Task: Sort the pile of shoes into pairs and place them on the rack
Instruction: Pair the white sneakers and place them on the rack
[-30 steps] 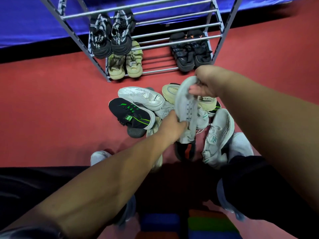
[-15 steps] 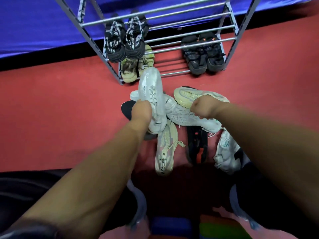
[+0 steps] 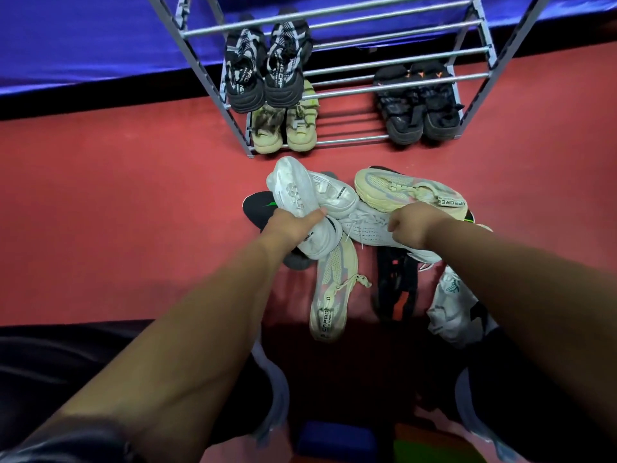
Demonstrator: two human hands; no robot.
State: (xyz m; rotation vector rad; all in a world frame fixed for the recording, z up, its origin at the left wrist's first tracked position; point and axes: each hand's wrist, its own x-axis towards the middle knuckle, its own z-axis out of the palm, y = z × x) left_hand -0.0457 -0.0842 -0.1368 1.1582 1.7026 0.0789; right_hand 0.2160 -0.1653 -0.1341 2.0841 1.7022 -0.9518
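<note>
Three pairs already stood on the rack point(image 3: 384, 86) beyond our hands. Our left hand point(image 3: 288, 225) gripped a white sneaker point(image 3: 300, 198), sole up; our right hand point(image 3: 412, 223) seemed closed on its likely mate point(image 3: 367, 228). About six shoes remained around them.

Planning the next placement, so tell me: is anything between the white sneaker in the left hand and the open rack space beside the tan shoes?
Nothing visible blocks it. The white sneaker in the left hand faces bare red floor, then the metal rack's empty bottom-shelf gap right of the tan shoes.
</note>
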